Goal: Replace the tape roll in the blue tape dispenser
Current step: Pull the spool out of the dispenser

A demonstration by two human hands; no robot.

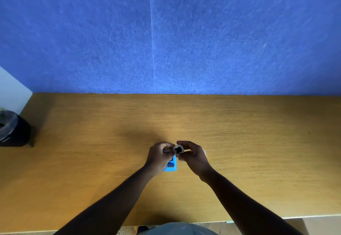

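The blue tape dispenser point(172, 165) lies on the wooden desk point(239, 133) under my two hands, mostly covered by the left one. My right hand point(191, 156) pinches a small tape roll point(178, 149) with a pale rim and dark centre, held just above the dispenser's far end. My left hand point(160, 156) is closed around a small dark blue piece beside the roll; what that piece is I cannot tell. A bit of white shows behind the right hand.
A black round container point(13, 129) stands at the desk's far left edge. A blue felt wall panel point(166, 31) rises along the desk's back edge. The desk's front edge runs just ahead of my body.
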